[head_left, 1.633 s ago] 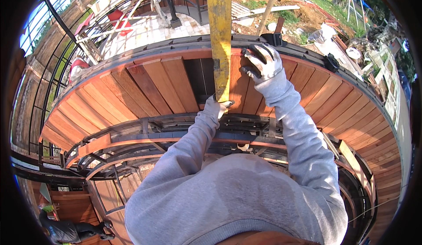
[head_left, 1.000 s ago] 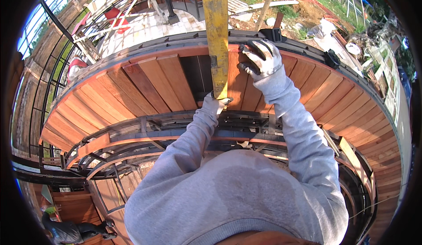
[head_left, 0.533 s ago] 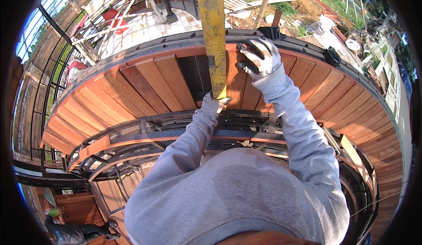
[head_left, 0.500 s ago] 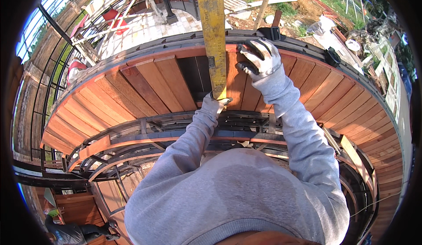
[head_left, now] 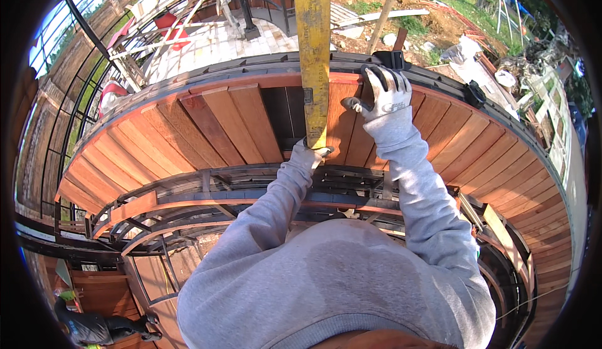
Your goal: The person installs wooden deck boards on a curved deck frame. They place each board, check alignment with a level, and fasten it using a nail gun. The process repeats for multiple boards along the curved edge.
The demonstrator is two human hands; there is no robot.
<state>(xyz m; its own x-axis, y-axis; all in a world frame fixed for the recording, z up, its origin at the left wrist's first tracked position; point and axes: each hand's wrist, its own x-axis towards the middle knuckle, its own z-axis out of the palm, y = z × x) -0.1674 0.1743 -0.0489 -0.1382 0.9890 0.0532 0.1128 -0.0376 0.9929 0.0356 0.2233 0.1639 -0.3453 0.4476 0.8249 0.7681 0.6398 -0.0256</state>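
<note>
A long yellow spirit level [head_left: 312, 42] stands across the reddish wooden slats [head_left: 213, 120] of a curved roof. My left hand [head_left: 308, 156], in a grey glove, grips its near end. Beside the level, my right hand [head_left: 384, 92] wears a grey-and-black glove and lies flat, fingers spread, on a slat [head_left: 343, 120]. A dark gap [head_left: 285, 112] between slats lies just left of the level. Both arms are in grey sleeves.
A dark metal rim [head_left: 251, 67] edges the curved roof; curved metal frames [head_left: 207, 192] lie under my arms. A black clamp [head_left: 392, 57] sits on the rim by my right hand. Far below are paving, dirt, planks and a person [head_left: 94, 327] at lower left.
The level's upper end has drifted slightly left and straightened. My right hand has shifted a little on the slat. My left hand stays on the level's near end.
</note>
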